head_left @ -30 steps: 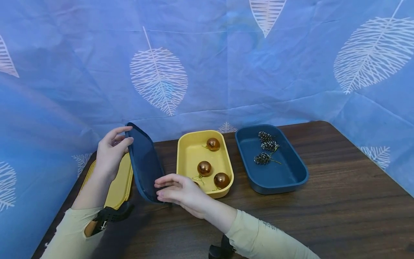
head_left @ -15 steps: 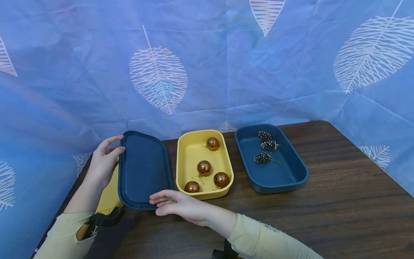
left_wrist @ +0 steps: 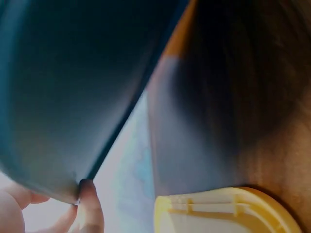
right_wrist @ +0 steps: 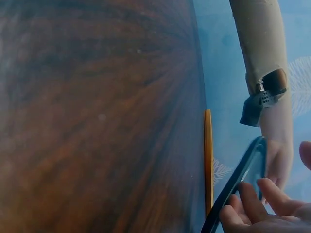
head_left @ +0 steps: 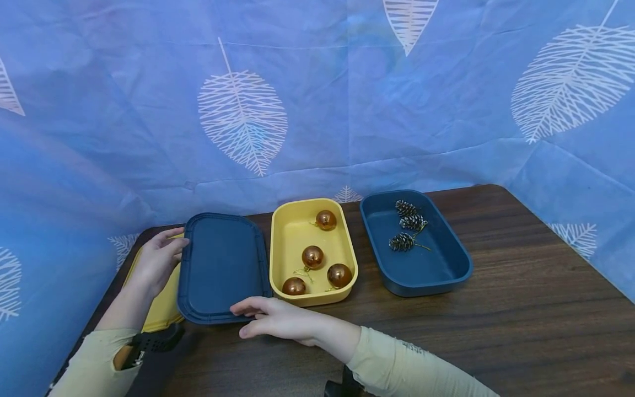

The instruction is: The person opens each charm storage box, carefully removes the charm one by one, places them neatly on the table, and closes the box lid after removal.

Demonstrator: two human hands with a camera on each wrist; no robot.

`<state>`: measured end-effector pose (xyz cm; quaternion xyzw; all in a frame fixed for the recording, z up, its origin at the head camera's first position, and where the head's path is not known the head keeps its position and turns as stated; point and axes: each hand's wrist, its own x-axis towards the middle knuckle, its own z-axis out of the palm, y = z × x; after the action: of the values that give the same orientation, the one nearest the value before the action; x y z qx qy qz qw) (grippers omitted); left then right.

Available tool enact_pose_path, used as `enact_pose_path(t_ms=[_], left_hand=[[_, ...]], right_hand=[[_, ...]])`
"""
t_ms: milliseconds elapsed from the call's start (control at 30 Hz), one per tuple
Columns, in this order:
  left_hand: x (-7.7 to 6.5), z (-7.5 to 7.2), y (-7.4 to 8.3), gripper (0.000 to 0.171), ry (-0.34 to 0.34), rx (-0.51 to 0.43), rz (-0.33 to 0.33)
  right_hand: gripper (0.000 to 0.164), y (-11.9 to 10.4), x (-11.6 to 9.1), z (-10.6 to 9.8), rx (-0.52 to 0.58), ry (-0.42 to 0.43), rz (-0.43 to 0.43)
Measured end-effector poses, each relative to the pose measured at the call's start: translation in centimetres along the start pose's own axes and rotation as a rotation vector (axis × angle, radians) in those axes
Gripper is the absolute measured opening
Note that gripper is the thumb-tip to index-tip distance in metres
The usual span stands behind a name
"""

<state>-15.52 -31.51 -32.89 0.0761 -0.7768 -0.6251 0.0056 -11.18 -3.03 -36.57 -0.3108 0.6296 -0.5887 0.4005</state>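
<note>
My left hand [head_left: 156, 264] pinches the left edge of a dark blue box lid [head_left: 223, 270] between thumb and fingers. In the left wrist view the lid tilts above the table, its corner at my fingertips. My right hand [head_left: 280, 320] is at the lid's near right corner, fingers fairly straight and thumb apart from it. In the right wrist view those fingers touch the lid's face. Partly covered by the blue lid and left hand, a yellow lid [head_left: 166, 300] lies on the table at the left.
Right of the lid stands a yellow box [head_left: 292, 237] with several shiny brown baubles [head_left: 312, 257] inside. Further right, a dark blue box [head_left: 436, 264] holds pine cones [head_left: 401, 242]. All are on a brown wooden table [head_left: 521, 275], with a blue leaf-print cloth [head_left: 149, 82] behind.
The blue lid has swung from steeply tilted to nearly flat, its left side coming down with my left hand. My right hand has dropped slightly, and its thumb has spread from the fingers.
</note>
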Motion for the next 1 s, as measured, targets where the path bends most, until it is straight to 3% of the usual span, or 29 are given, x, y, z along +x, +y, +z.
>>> enact_pose_path(t_ms=[267, 533, 767, 1000], left_hand=[[0.6, 0.0, -1.3, 0.06, -0.065, 0.06, -0.033], [1.1, 0.5, -2.0, 0.06, -0.082, 0.163, -0.13], [1.1, 0.4, -2.4, 0.065, -0.123, 0.136, -0.193], [1.3, 0.3, -2.5, 0.067, -0.18, 0.159, -0.189]], right_hand=[[0.043, 0.2, 0.2, -0.2, -0.055, 0.022, 0.024], [0.043, 0.3, 0.4, -0.3, -0.098, 0.009, 0.036], [0.044, 0.4, 0.6, -0.3, -0.084, -0.006, 0.034], [0.045, 0.5, 0.7, -0.2, -0.074, -0.02, 0.04]])
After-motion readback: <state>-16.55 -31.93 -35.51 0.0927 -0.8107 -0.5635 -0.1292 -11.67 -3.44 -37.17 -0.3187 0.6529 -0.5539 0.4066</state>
